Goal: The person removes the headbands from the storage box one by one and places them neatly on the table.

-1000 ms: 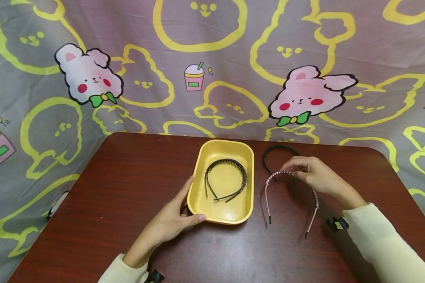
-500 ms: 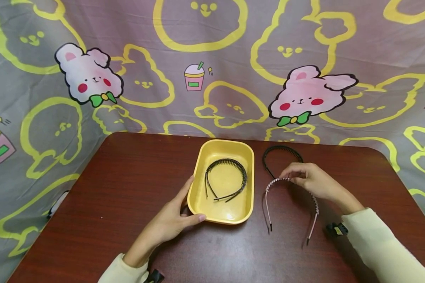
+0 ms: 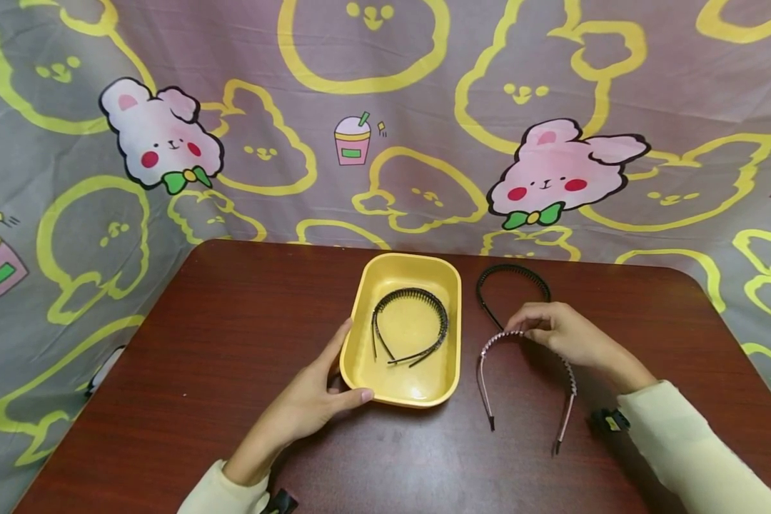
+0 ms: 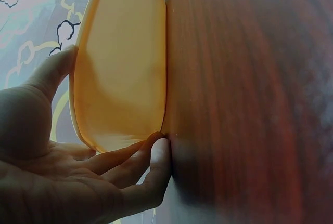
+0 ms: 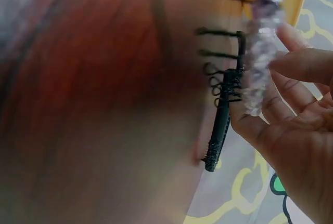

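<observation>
Pinching the pink headband (image 3: 487, 345) at its crown, the right hand (image 3: 562, 332) is the nearer one in the head view. The band's legs run from that grip toward the table's (image 3: 231, 321) near edge, right of the yellow container (image 3: 411, 270); a black headband (image 3: 514, 268) lies by the far edge. The left wrist view shows the left hand (image 4: 67, 182) clasping the container's outside. The right wrist view confirms the pinch.

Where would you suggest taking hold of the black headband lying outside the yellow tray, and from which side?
I'd pinch the black headband at its rounded far arch, from above: the arch is exposed, while the right hand overlaps its near end.
</observation>
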{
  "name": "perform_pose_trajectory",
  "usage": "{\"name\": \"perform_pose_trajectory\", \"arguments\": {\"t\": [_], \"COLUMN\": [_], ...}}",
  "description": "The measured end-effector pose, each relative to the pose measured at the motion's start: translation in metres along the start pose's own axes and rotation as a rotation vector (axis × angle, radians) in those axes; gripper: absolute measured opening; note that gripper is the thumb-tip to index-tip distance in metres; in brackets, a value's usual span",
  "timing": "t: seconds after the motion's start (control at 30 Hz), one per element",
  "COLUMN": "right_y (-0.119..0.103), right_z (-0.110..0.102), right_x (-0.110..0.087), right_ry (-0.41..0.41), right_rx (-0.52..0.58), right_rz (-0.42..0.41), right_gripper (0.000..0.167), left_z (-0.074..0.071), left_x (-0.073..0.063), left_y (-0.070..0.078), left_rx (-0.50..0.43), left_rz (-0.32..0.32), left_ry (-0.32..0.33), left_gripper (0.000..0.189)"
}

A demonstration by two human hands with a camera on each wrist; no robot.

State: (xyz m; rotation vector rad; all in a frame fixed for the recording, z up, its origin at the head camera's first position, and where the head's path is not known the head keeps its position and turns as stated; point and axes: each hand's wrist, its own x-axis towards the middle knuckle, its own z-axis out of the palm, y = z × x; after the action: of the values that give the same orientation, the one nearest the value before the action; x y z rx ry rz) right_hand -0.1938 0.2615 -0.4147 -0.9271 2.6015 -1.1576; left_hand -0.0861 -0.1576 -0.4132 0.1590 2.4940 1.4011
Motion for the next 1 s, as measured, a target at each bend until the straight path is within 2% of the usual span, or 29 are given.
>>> {"name": "perform_pose_trajectory", "arguments": {"t": [0.47, 0.8, 1.0], "right_y": [0.0008, 0.0038, 0.0035], "right_z": [0.0064, 0.0081, 0.0074], "right_x": [0.0007, 0.0039, 0.0032], "right_ry": [0.005, 0.007, -0.004], "right_rx": [0.000, -0.002, -0.030], "right_rz": [0.034, 0.017, 0.040], "right_gripper": [0.040, 0.041, 0.041], "left_z": [0.0000, -0.0008, -0.0008], "left_x": [-0.0002, -0.0004, -0.0003], "left_y": [0.0005, 0.0017, 0.0018], "left_rx": [0.002, -0.002, -0.022], "left_rz": [-0.001, -0.001, -0.012], "left_ry": [0.002, -0.002, -0.011], "left_gripper": [0.111, 0.111, 0.110]}}
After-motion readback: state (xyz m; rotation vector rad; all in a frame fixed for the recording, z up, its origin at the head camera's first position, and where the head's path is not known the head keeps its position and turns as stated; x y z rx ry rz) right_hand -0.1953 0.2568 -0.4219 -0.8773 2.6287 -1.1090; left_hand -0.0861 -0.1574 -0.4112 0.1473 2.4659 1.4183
